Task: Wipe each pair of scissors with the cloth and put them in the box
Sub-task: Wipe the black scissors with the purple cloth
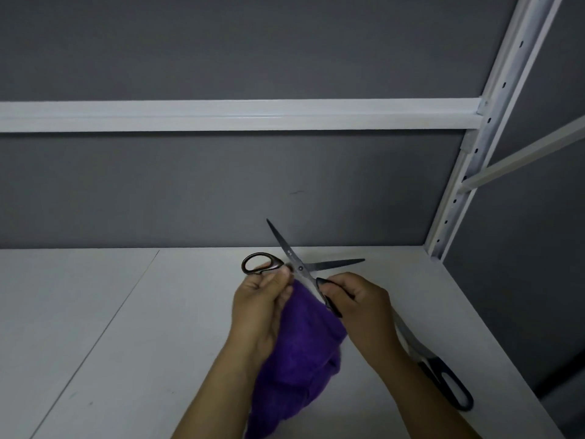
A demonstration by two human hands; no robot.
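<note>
A pair of black scissors [296, 264] is held up over the white shelf with its blades spread wide apart. My left hand [259, 307] grips one handle loop at the left and also holds the purple cloth [299, 353], which hangs down between my hands. My right hand [361, 304] grips the other black handle. A second pair of scissors [443, 375] with black handles lies on the shelf at the right, partly hidden behind my right forearm. No box is in view.
The white shelf board [126, 327] ends at a grey back wall. A white perforated upright [468, 160] stands at the right back corner, and a white crossbar [221, 115] runs above. The shelf's right edge drops off near the second scissors.
</note>
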